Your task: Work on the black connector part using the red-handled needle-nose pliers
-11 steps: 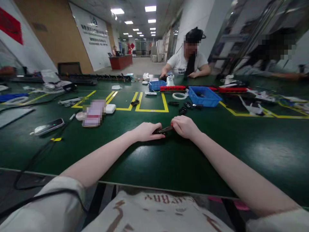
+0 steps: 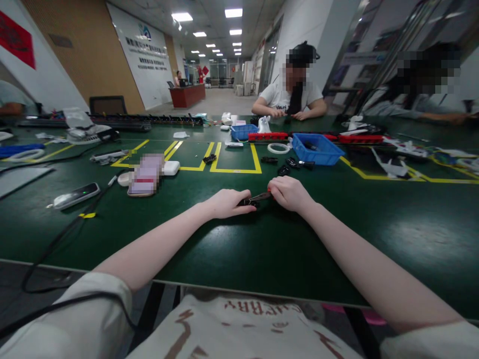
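Observation:
Over the green table (image 2: 239,254), my left hand (image 2: 229,203) pinches a small black piece (image 2: 247,202) between thumb and fingers; its exact kind is too small to make out. My right hand (image 2: 289,193) is closed around the red handles of a pair of pliers (image 2: 262,196). The long metal jaws point left and reach to the black piece at my left fingertips. Whether the jaws grip it, I cannot tell. Just beyond my right hand lies a black coiled cable (image 2: 284,170).
A blue basket (image 2: 318,150) stands behind my right hand, with a white ring (image 2: 278,148) beside it. At left are a phone (image 2: 146,174), a white case (image 2: 171,168) and a silver device (image 2: 76,196) with a cable. Across the table sits a person (image 2: 292,97).
My right hand and the pliers have shifted very slightly to the right and up. My left hand stays in place. The person opposite has drawn one hand inward.

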{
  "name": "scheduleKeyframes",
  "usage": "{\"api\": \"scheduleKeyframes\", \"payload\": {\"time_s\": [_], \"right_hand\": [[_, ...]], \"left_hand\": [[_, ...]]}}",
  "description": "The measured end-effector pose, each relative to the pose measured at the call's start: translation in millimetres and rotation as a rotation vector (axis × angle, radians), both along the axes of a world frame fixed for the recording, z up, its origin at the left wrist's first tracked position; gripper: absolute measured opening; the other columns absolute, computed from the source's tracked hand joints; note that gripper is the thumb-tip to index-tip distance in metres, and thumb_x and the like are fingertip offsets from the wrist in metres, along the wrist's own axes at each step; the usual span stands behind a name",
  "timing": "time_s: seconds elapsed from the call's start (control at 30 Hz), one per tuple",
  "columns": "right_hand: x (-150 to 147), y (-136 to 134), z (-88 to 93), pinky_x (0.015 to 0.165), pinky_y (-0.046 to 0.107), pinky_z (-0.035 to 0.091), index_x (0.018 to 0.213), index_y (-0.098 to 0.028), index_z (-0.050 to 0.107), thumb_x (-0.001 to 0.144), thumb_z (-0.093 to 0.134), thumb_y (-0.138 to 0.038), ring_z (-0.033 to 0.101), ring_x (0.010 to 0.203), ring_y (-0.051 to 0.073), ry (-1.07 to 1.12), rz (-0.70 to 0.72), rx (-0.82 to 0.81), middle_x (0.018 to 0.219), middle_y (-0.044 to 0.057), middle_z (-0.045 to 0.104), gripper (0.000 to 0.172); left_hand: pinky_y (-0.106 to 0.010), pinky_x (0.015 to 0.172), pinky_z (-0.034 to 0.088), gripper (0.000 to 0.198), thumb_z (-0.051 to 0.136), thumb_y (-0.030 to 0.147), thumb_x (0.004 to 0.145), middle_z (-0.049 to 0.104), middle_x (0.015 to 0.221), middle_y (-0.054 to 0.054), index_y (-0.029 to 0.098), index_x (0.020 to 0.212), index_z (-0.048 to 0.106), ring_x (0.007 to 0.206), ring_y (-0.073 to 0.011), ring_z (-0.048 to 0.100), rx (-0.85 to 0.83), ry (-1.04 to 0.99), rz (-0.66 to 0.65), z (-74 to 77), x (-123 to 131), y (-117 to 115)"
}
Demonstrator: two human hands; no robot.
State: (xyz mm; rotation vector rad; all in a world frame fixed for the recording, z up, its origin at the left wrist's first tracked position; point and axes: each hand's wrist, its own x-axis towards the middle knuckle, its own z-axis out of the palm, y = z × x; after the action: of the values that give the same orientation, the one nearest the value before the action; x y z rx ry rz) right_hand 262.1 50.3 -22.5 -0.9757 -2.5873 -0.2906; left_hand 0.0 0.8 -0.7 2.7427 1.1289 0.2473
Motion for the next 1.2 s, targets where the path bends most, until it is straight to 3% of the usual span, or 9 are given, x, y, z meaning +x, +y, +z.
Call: {"api": "scheduleKeyframes", "payload": {"time_s": [0.5, 1.2], "right_hand": [[0, -4, 1.9, 0.085, 0.042, 0.057, 0.121, -0.017, 0.062, 0.096, 0.061, -0.039, 0.065, 0.099, 0.02, 0.008, -0.004, 0.002, 0.119, 0.008, 0.065, 0.033], [-11, -14, 4.9, 0.084, 0.04, 0.057, 0.117, -0.017, 0.063, 0.096, 0.06, -0.039, 0.066, 0.096, 0.018, -0.015, -0.004, 0.038, 0.114, 0.007, 0.067, 0.03]], "left_hand": [[-0.025, 0.059, 0.035, 0.04, 0.058, 0.061, 0.093, 0.072, 0.089, -0.003, 0.021, 0.1, 0.055, 0.077, -0.0229, 0.069, -0.025, -0.016, -0.009, 0.3, 0, 0], [-0.027, 0.064, 0.041, 0.045, 0.062, 0.063, 0.09, 0.074, 0.096, -0.004, 0.023, 0.109, 0.054, 0.083, -0.0254, 0.071, -0.032, -0.02, -0.009, -1.6, 0, 1]]}}
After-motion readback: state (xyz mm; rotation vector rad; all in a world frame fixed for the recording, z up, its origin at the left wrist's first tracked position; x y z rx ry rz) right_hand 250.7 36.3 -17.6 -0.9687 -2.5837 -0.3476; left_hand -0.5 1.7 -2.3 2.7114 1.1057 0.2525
